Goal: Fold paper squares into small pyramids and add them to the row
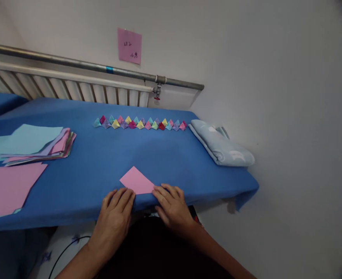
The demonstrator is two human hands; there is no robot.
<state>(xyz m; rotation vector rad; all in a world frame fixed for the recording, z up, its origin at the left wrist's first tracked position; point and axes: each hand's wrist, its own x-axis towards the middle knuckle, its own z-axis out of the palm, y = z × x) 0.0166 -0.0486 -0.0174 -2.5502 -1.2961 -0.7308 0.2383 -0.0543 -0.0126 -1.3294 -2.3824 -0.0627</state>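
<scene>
A sheet of pink origami paper [138, 181] lies near the front edge of the blue-covered table, one corner pointing away from me. Its near edge looks straight, as if folded. My left hand [116, 211] has its fingers held together and curled over the paper's lower left part. At the lower right corner, the fingertips of my right hand [172, 205] press on the paper, with the thumb tucked lower, by the table edge. Both hands are closed on the sheet, and the fingers hide parts of its near edge.
Small folded paper pieces [140, 124] in several colours stand in rows at the back. Stacked coloured sheets [37, 139] and pink sheets [11, 190] lie at left. A folded light-blue cloth [220, 143] rests at right. Behind the table are a radiator [86, 91] and a pipe [72, 62].
</scene>
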